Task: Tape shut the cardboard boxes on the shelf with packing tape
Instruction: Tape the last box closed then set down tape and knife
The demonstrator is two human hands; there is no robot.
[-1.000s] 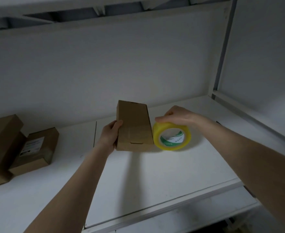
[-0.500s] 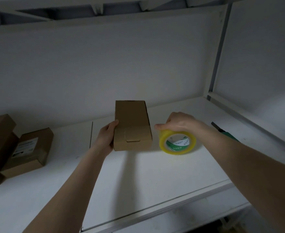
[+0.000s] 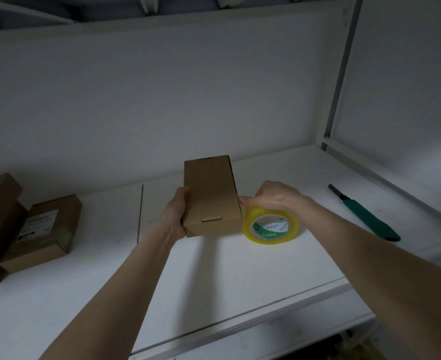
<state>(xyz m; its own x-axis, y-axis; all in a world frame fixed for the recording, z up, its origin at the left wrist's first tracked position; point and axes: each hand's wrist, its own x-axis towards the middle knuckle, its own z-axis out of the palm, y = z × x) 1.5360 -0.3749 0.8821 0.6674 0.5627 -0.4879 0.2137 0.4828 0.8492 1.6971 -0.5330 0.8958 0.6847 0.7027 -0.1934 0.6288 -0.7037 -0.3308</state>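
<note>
I'm starting the taping: my left hand (image 3: pixel 173 216) clasps the plain brown cardboard box (image 3: pixel 210 198), and my right hand (image 3: pixel 274 197) pinches the yellow packing-tape roll (image 3: pixel 271 227) just beside it. Next, I reckon: free the tape end.

the right hand (image 3: pixel 271 198) has pulled the tape roll (image 3: pixel 268 239) back against the box (image 3: pixel 210 196), at its 4 o'clock corner, closing the earlier gap. the green-handled knife (image 3: pixel 367 216), out at 3 o'clock, now shows whole.
</note>
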